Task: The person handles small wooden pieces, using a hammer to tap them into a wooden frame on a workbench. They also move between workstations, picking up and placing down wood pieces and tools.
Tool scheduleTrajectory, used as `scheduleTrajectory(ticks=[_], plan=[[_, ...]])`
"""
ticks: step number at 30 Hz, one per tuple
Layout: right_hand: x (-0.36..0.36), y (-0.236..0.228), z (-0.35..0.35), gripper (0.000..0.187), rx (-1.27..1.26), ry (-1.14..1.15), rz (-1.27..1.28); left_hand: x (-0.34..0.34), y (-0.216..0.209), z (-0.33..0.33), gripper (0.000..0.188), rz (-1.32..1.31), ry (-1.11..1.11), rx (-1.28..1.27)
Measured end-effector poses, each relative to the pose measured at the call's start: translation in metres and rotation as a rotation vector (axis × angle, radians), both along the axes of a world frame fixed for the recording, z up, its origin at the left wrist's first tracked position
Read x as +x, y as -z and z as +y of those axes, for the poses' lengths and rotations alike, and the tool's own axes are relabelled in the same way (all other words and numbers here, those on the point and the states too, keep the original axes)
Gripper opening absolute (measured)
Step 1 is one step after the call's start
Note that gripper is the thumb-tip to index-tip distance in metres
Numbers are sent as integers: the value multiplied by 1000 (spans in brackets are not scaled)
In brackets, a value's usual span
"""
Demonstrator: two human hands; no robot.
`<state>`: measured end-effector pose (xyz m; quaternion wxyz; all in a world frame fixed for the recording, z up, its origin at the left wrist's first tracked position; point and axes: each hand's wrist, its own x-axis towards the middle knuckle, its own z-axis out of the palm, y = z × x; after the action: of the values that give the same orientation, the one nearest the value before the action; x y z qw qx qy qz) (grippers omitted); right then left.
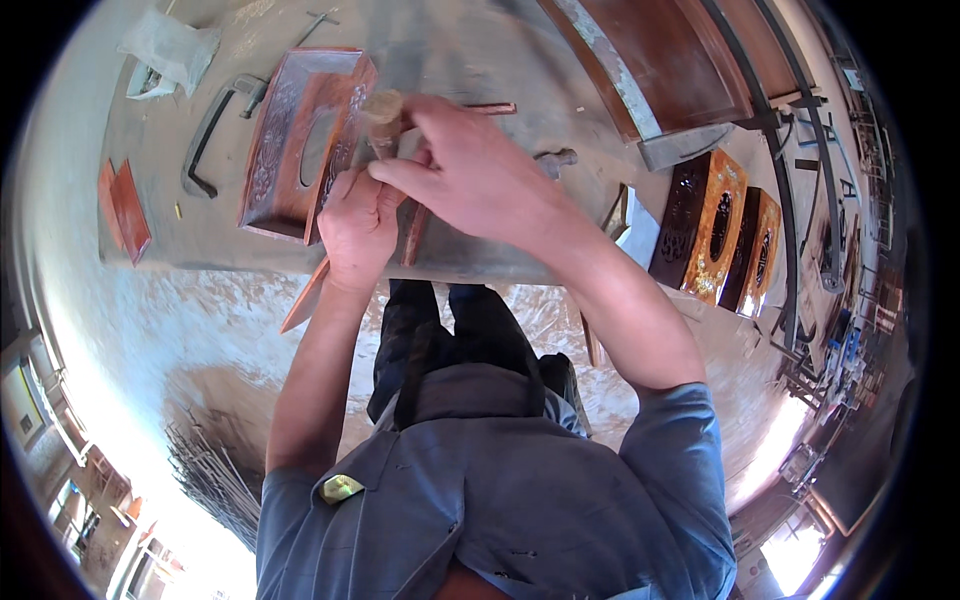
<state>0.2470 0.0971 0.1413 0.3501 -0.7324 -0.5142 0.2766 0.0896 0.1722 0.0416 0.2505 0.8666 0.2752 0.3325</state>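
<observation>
Both my hands meet above the worktable, beside a reddish wooden box (283,180) with carved sides and a long slot in its top. My left hand (358,225) is closed; a flat reddish-brown wooden strip (306,296) sticks out below it past the table's near edge. Just to its right, my right hand (465,165) has its fingers bent and its thumb against the left hand. Between them rises a tan, round-topped cylinder (383,108), like a tool's wooden handle, touched by the right fingertips. Its lower end is hidden. Another narrow wooden strip (414,236) lies under the right wrist.
At left on the table (200,235) lie a dark C-clamp (217,130), dark-red wooden pieces (125,210) and a clear plastic bag (172,48). Glossy carved boxes (712,228) stand at right. Beyond them are large brown panels (665,65) with long dark bars across.
</observation>
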Motion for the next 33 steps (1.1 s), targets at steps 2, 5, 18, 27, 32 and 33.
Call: scheduleTrajectory(ticks=[2, 5, 18, 27, 32, 33], plan=[[8, 16, -30, 42, 73, 110, -72, -1, 1, 1, 9, -25, -3, -10], [27, 46, -90, 57, -222, 238, -176, 0, 2, 1, 7, -51, 10, -15], [8, 136, -202, 56, -686, 394, -340, 0, 1, -3, 6, -86, -32, -64], [15, 72, -187, 44, -446, 520, 74, 1, -1, -3, 7, -70, -12, -42], [-1, -12, -153, 48, -48, 378, 152, -2, -2, -6, 12, -9, 3, -19], [1, -21, -147, 49, 39, 318, 75, -1, -2, -6, 10, -17, 2, -1]])
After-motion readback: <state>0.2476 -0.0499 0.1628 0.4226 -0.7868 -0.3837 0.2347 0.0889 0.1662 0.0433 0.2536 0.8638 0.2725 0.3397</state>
